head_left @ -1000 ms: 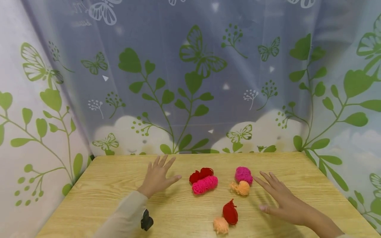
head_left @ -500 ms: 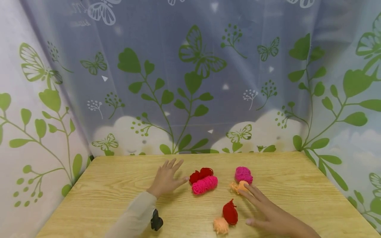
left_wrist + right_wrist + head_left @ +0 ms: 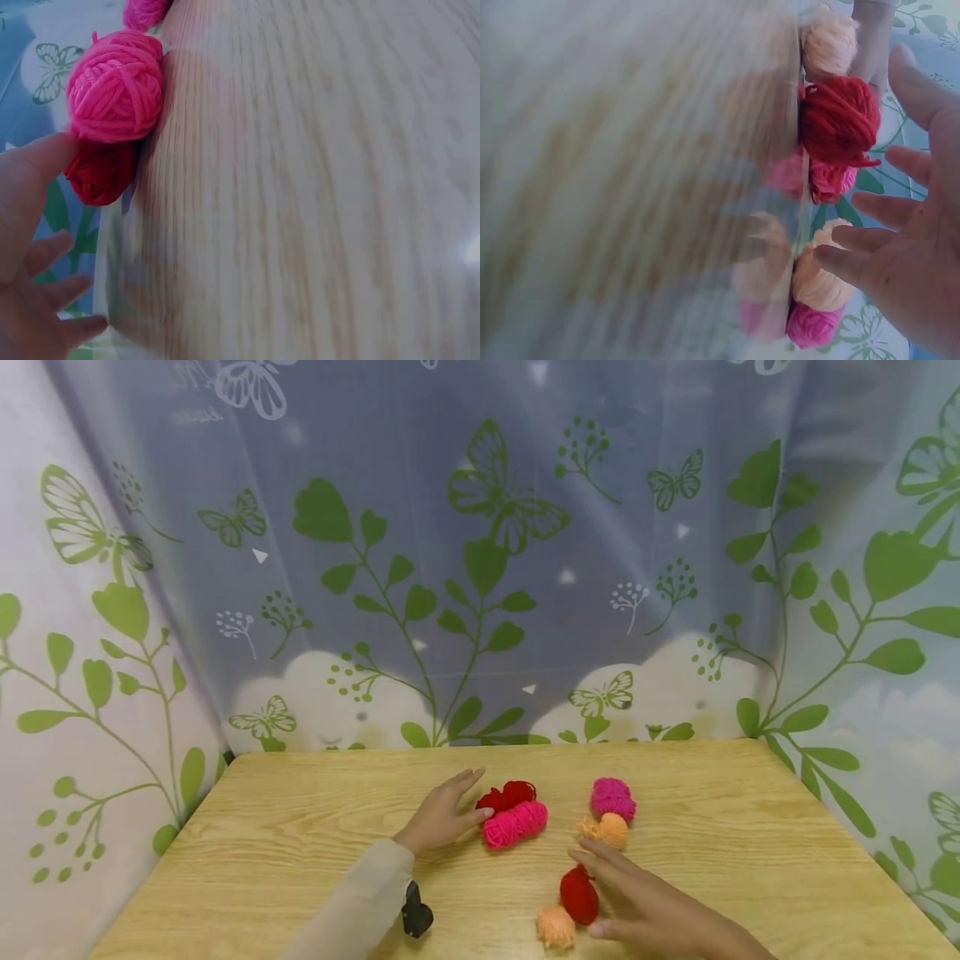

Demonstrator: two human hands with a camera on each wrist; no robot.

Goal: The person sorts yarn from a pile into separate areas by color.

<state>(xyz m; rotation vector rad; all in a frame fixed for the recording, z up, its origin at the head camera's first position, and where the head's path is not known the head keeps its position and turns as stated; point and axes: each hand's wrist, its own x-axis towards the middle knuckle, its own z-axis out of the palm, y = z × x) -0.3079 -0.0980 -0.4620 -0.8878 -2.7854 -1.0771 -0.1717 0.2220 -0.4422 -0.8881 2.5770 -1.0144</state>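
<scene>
My left hand [image 3: 442,818] reaches in from the left with extended fingers, its thumb right at the edge of a red yarn bundle [image 3: 517,792] and a hot-pink yarn skein [image 3: 516,825] lying side by side. Nothing is held in it. On the right, my right hand [image 3: 637,902] spreads its fingers beside a red yarn ball [image 3: 579,896], fingertips close to its top and thumb low at its side. A small peach yarn ball [image 3: 556,927] touches that red ball. In the right wrist view the red yarn ball [image 3: 840,120] faces the spread fingers and thumb.
Further back on the wooden table [image 3: 315,827] a magenta yarn ball [image 3: 613,799] and a peach yarn bundle [image 3: 609,832] lie together. A black device [image 3: 416,910] is strapped at the left wrist. A patterned curtain [image 3: 390,568] stands behind the table's far edge.
My left hand has moved right, up to the red and hot-pink yarn. My right hand has moved left and nearer, from beside the magenta ball to the front red ball. The yarn has stayed put.
</scene>
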